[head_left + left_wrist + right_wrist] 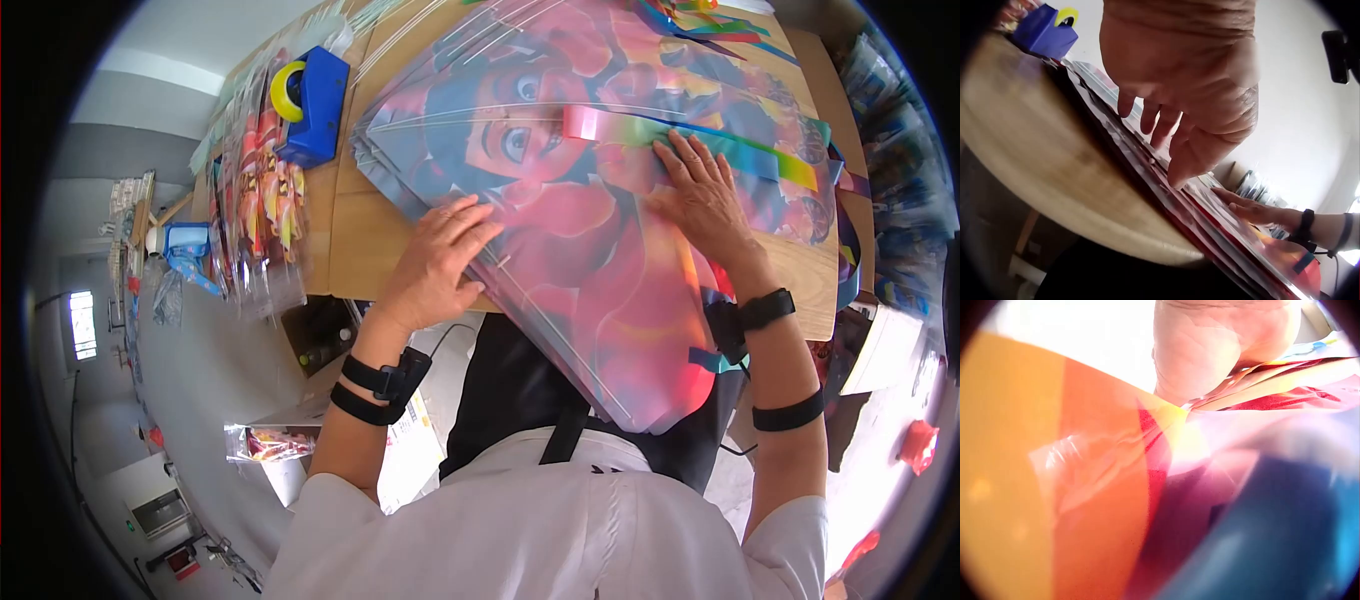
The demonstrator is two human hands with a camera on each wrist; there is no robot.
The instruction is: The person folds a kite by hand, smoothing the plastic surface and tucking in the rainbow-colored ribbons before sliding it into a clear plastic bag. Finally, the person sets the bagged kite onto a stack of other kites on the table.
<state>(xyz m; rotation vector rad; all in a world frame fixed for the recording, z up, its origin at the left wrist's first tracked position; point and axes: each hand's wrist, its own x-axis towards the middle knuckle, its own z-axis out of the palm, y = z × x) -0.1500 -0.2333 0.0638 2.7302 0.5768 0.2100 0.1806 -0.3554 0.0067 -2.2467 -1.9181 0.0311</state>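
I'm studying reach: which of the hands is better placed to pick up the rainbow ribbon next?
Probably the right hand: it reaches onto the rainbow ribbon, while the left hand is farther away, at the edge of the printed sheets.

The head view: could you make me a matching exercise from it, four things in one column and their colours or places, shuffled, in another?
Things
1. tape roll
2. tape dispenser
3. left hand
4. right hand

Colours or places
A. at the edge of the printed sheets, away from the multicoloured strip
B. blue
C. on the printed sheets, right by the multicoloured strip
D. yellow

Right pairs: 1-D, 2-B, 3-A, 4-C
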